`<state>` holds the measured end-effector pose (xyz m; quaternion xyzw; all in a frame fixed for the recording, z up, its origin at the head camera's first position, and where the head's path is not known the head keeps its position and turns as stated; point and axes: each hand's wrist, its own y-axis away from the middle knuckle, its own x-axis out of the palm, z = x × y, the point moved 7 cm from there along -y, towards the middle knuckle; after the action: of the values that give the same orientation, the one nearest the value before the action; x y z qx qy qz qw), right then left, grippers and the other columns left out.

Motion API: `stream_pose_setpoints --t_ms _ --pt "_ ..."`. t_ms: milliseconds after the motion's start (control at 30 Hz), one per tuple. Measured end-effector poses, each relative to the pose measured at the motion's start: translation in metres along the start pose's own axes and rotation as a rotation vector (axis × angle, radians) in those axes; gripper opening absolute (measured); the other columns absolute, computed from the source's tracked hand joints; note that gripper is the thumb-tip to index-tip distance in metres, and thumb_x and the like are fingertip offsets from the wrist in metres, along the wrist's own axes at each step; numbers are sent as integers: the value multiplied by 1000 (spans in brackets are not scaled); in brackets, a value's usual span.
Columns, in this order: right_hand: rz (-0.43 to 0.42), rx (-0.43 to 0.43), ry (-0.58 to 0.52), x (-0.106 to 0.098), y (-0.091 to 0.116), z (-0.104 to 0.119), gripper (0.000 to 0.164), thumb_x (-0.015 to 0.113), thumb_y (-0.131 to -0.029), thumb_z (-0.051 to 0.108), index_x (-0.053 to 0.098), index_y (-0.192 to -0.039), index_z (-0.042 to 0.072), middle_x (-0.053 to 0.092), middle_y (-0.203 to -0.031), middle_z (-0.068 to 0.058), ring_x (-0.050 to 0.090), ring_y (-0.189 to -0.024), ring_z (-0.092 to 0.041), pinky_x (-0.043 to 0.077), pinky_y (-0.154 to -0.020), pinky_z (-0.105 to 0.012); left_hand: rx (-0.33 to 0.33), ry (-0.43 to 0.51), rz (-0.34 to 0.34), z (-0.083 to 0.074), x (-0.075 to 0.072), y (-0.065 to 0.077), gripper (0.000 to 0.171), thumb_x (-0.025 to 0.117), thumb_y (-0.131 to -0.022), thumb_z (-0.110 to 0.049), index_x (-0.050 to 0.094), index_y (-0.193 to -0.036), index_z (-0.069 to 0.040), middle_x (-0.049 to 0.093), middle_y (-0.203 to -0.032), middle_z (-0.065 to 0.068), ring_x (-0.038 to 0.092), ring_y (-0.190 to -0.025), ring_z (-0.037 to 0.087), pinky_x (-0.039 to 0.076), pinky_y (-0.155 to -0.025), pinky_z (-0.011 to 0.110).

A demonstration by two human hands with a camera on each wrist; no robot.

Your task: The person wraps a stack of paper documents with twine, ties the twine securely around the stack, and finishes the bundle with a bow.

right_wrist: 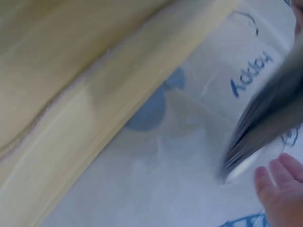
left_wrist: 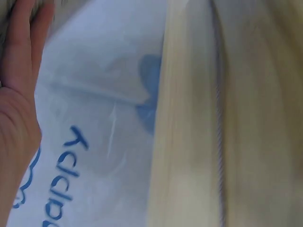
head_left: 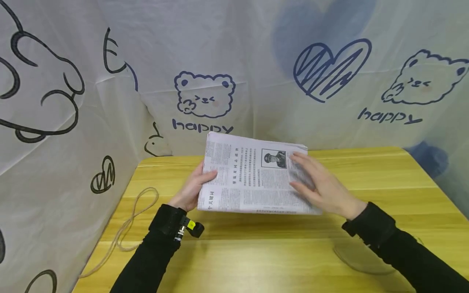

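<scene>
A folded stack of newspapers is held up above the table, its printed front with a small portrait photo facing me. My left hand grips its left edge, thumb over the front and the other fingers behind. At the right side, my right hand has its fingers spread over the front near the edge. In the right wrist view the layered edges of the newspapers show beside the fingertips of the right hand. The left wrist view shows the left hand against a corner of the paper.
A thin rope lies looped on the left of the wooden table, and a strand shows near the right forearm. A white cloth with drawn bears and hearts hangs behind and along the sides.
</scene>
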<state>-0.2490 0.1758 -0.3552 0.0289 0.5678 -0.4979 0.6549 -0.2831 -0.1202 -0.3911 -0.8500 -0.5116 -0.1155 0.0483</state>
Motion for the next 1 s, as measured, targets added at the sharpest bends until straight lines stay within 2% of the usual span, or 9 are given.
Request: stream_pose_setpoints --t_ms 200,333,433,533,600,700,833,900,1000 --pt "27 132 -57 -12 -8 -18 66 72 -92 20 43 -149 1 49 -149 -24 47 -136 -44 38 -110 -66 -14 -68 145 -12 -6 0 50 38 -110 -14 23 -158 -15 72 -113 -1 76 -89 16 63 -71 34" --pt "141 191 -113 -5 -11 -18 59 73 -93 27 51 -143 3 66 -131 -18 66 -115 -34 55 -96 -51 -54 -133 236 -10 -2 -2 47 37 -110 -14 27 -155 -12 74 -111 1 77 -85 19 63 -68 36" --pt "342 263 -361 13 -9 -15 47 68 -98 30 56 -137 8 74 -109 -12 76 -86 -25 63 -71 -40 -76 -163 282 -8 3 -3 48 39 -110 -15 28 -157 -12 75 -111 1 78 -85 20 63 -67 37" --pt "529 330 -665 31 -3 -7 38 59 -104 25 55 -137 6 75 -103 -16 77 -76 -28 62 -61 -42 -83 -165 293 -7 7 -4 50 42 -109 -14 28 -158 -12 76 -111 1 78 -85 20 63 -67 36" --pt "598 345 -810 39 2 -2 37 53 -106 20 52 -139 3 74 -107 -20 77 -80 -31 62 -63 -47 -86 -164 288 -7 8 -4 51 42 -109 -13 29 -158 -11 76 -110 1 78 -84 19 63 -66 35" --pt "619 344 -900 43 5 2 38 48 -108 16 49 -142 -2 73 -110 -25 77 -84 -34 61 -65 -49 -111 -155 264 -5 6 -4 51 44 -109 -14 30 -158 -13 76 -109 1 77 -83 18 63 -66 34" --pt "569 367 -940 41 8 -1 38 48 -108 16 48 -140 -4 74 -109 -19 77 -84 -33 61 -66 -51 -110 -20 255 -2 4 -1 42 35 -111 -29 37 -153 -22 74 -110 0 76 -84 16 62 -66 31" --pt "531 378 -954 40 10 -5 38 47 -108 16 47 -139 -5 75 -107 -10 77 -83 -30 61 -66 -51 -71 115 237 -2 3 0 44 27 -111 -42 41 -149 -25 72 -114 1 75 -88 15 62 -68 29" --pt "438 400 -980 39 15 -10 35 47 -108 15 49 -136 -5 76 -104 0 77 -83 -26 61 -67 -51 3 326 224 1 4 6 59 14 -107 -57 47 -144 -25 68 -124 0 70 -103 13 59 -82 28"
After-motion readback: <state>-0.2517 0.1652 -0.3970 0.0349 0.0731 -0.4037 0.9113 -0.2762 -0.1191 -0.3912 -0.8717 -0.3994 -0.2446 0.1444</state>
